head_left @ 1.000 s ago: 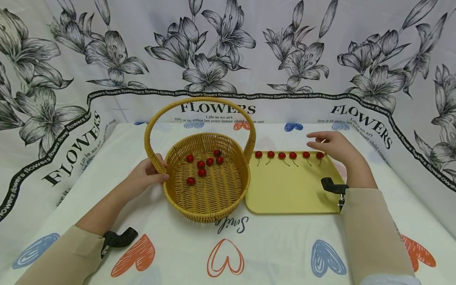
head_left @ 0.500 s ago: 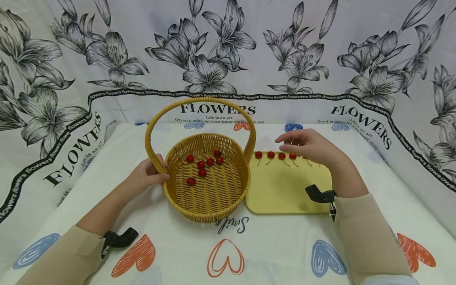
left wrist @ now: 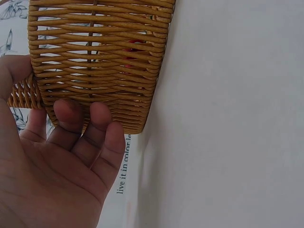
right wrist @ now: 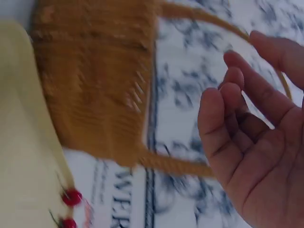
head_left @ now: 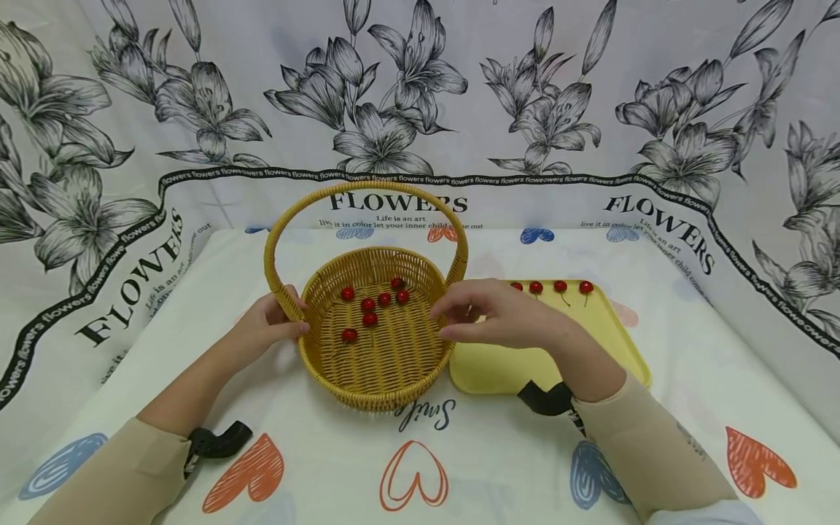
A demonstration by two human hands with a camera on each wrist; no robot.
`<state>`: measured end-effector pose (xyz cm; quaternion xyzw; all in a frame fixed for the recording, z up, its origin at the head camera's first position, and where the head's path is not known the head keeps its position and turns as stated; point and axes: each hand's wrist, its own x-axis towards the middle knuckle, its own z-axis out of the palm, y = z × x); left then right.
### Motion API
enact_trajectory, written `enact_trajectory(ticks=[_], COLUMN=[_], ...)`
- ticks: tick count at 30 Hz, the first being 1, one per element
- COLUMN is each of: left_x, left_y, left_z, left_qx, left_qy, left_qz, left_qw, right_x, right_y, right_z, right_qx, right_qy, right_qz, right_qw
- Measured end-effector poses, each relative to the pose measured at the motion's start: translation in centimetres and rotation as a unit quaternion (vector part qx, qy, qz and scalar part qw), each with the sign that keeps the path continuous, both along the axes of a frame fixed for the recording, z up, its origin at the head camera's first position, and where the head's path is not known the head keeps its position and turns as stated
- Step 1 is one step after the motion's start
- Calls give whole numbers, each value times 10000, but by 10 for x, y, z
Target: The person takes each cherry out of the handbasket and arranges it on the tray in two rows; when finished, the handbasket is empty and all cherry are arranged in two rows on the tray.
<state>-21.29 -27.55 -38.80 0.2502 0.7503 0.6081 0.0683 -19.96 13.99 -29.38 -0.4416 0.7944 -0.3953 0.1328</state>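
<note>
My left hand (head_left: 265, 321) grips the left rim of a wicker basket (head_left: 377, 397) where its tall handle meets the side. In the left wrist view, fingertips (left wrist: 99, 114) of that hand rest against the basket's woven wall (left wrist: 99, 52). Several red cherries (head_left: 370, 319) lie on the basket floor. My right hand (head_left: 502, 313) hovers at the basket's right rim, fingers loosely bent; the right wrist view shows nothing in it. To the right lies a yellow tray (head_left: 492, 372) with several stemmed cherries (head_left: 560, 286) along its far edge. My right hand and forearm hide part of the tray.
A white tablecloth (head_left: 328, 467) with printed hearts covers the table. Behind it hangs a curtain (head_left: 459, 146) with flower drawings and lettering. The basket's handle (head_left: 367, 186) arches high over its opening. Each wrist carries a black camera mount (head_left: 219, 440).
My right hand has moved left and nearer, from above the tray's far right corner to the basket's right rim. The left hand and the basket stay in place.
</note>
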Motion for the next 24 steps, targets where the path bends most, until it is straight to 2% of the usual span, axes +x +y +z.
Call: enact_trajectory(ticks=[4, 7, 11, 13, 17, 22, 24], left_x=[1, 2, 3, 3, 3, 4, 4], left_y=[-1, -1, -2, -2, -1, 0, -1], left_z=[1, 1, 1, 1, 0, 0, 1], left_qx=[-29, 7, 69, 78, 19, -121, -184], left_qy=[-44, -47, -18, -15, -33, -25, -7], left_qz=[35, -6, -28, 5, 56, 127, 188], left_qw=[10000, 10000, 10000, 10000, 10000, 9998, 9997], right_x=[8, 12, 17, 16, 10, 5, 4], right_y=[-32, -53, -78, -92, -125, -155, -161], right_z=[-22, -35, -39, -40, -43, -49, -50], right_qx=[196, 455, 1024, 1395, 2204, 3183, 3378], right_qy=[268, 626, 1039, 1046, 1065, 1340, 1458], right_qz=[91, -43, -255, -379, -610, -738, -755], right_qw=[9994, 9970, 9890, 9840, 9677, 9355, 9268])
